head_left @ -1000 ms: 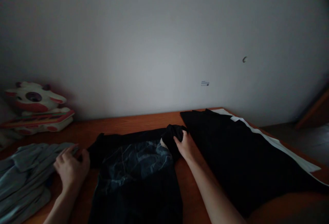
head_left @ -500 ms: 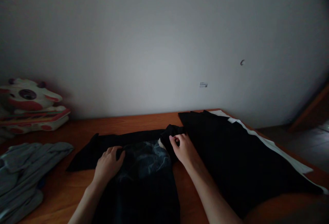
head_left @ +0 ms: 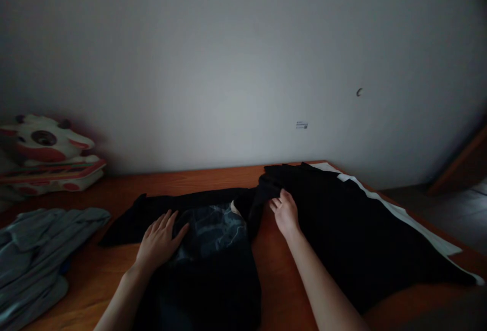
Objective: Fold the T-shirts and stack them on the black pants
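A black shirt (head_left: 213,270) with a grey-blue print lies spread before me on the wooden table. Its long dark upper part stretches out to the left. My left hand (head_left: 162,237) rests flat on the shirt's left side, fingers spread. At the shirt's upper right, my right hand (head_left: 284,211) pinches a black sleeve (head_left: 268,189) and holds its end up a little. A pale strip shows where the sleeve meets the printed part. The thumb of my right hand is partly hidden by the cloth.
More black clothing (head_left: 342,234) lies at the right, with white cloth (head_left: 411,217) along its far edge. A crumpled grey garment (head_left: 34,255) is at the left. Behind it stands a cow-shaped toy keyboard (head_left: 53,156). A pale wall (head_left: 228,67) rises behind the wooden table (head_left: 182,179).
My right hand has moved right and drawn the sleeve outward with it, away from the printed part. My left hand's fingers have flattened and spread on the shirt.
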Demonstrator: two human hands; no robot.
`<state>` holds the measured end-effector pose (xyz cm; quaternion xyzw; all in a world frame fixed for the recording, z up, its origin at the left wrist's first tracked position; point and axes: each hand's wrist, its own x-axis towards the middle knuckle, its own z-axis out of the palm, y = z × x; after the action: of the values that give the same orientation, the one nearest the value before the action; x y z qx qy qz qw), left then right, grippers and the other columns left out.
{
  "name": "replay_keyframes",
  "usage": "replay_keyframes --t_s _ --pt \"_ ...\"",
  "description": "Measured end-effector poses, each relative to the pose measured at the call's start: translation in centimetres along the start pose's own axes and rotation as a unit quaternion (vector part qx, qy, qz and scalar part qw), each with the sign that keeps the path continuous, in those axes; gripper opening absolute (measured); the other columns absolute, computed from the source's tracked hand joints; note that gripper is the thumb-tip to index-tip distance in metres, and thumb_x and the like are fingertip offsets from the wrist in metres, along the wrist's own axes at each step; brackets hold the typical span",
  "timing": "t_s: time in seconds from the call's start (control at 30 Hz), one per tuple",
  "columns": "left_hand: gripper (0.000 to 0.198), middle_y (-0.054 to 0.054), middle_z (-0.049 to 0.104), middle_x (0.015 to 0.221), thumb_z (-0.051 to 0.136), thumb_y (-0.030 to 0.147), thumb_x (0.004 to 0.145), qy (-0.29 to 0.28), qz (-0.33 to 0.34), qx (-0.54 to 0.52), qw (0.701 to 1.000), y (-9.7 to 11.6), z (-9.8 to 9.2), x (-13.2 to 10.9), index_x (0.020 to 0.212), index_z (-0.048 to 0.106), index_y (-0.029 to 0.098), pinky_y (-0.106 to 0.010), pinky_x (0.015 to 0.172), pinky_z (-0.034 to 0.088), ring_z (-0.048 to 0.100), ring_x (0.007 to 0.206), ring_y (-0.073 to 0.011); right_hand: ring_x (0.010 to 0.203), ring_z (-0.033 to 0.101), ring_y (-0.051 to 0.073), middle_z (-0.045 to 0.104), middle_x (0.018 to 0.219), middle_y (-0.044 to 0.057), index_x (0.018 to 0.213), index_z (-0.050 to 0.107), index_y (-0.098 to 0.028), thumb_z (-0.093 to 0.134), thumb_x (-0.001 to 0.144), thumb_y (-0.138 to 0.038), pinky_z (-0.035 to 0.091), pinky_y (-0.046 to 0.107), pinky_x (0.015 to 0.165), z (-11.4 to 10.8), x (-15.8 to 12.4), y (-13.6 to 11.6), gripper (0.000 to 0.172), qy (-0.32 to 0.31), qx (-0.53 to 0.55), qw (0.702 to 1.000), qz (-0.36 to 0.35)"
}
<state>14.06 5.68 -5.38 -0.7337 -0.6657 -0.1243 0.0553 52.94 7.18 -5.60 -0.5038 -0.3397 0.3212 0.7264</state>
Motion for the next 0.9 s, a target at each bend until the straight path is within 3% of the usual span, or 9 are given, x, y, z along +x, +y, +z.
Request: replay_keyframes --t_s 0.13,0.33,0.47,0.6,0.7,0.8,0.9 --pt "0.075 -0.019 0.046 0.155 0.038 0.058 0.091 -0.011 0.002 -0.01 1.0 -1.0 -0.1 0.2 0.146 0.049 0.009 -0.05 0.119 0.031 0.042 0.144 -0.0332 0.094 0.071 0.023 0.074 0.091 0.005 0.096 0.065 -0.025 0.05 0.087 -0.062 0.057 0.042 0.087 -3.3 2.2 -0.7 0.042 0.114 0.131 0.984 0.046" --pt "0.071 -0.017 0.048 0.154 0.04 0.057 0.09 -0.009 -0.002 -0.028 1.0 -1.7 -0.6 0.4 0.144 0.053 0.012 -0.049 0.118 0.034 0.044 0.143 -0.0326 0.104 0.071 0.028 0.076 0.102 0.009 0.112 0.067 -0.023 0.039 0.092 -0.058 0.056 0.052 0.091 -6.4 3.7 -0.3 0.048 0.204 0.101 0.972 0.054" --pt "0.067 -0.015 0.051 0.153 0.039 0.056 0.09 -0.008 0.003 -0.035 0.999 -3.3 -0.7 0.5 0.139 0.058 0.016 -0.05 0.118 0.034 0.047 0.141 -0.032 0.109 0.07 0.028 0.074 0.113 0.011 0.118 0.065 -0.022 0.037 0.092 -0.062 0.055 0.054 0.094 -7.4 4.5 -0.5 0.055 0.221 0.078 0.971 0.04" --pt "0.066 -0.015 0.055 0.149 0.037 0.056 0.089 -0.006 0.003 -0.036 0.999 -3.7 -1.2 0.7 0.135 0.061 0.016 -0.049 0.117 0.035 0.05 0.138 -0.032 0.107 0.071 0.028 0.073 0.114 0.011 0.121 0.063 -0.022 0.038 0.091 -0.066 0.059 0.05 0.087 -6.8 4.6 -0.5 0.059 0.212 0.037 0.976 0.036" --pt "0.063 -0.015 0.065 0.137 0.032 0.056 0.092 0.003 -0.019 -0.043 0.999 -2.9 -2.3 0.6 0.127 0.066 0.015 -0.049 0.111 0.042 0.057 0.131 -0.0332 0.115 0.067 0.03 0.071 0.12 0.014 0.126 0.06 -0.017 0.05 0.085 -0.069 0.056 0.044 0.095 -5.0 3.6 -0.5 0.067 0.199 -0.003 0.979 0.029" --pt "0.059 -0.015 0.074 0.118 0.027 0.053 0.095 0.008 -0.073 -0.023 0.997 -1.9 -4.0 0.4 0.117 0.068 0.017 -0.05 0.095 0.05 0.067 0.114 -0.0359 0.134 0.052 0.033 0.057 0.141 0.019 0.139 0.049 -0.012 0.08 0.064 -0.061 0.043 0.041 0.111 -3.1 1.9 -0.8 0.095 0.171 -0.093 0.981 -0.019" --pt "0.054 -0.014 0.079 0.092 0.029 0.051 0.095 -0.006 -0.119 0.02 0.993 -1.5 -5.2 0.2 0.11 0.07 0.019 -0.047 0.083 0.052 0.073 0.091 -0.0356 0.138 0.046 0.038 0.049 0.148 0.022 0.148 0.039 -0.013 0.091 0.05 -0.05 0.038 0.046 0.114 -2.1 0.3 -1.0 0.117 0.1 -0.246 0.962 -0.07"
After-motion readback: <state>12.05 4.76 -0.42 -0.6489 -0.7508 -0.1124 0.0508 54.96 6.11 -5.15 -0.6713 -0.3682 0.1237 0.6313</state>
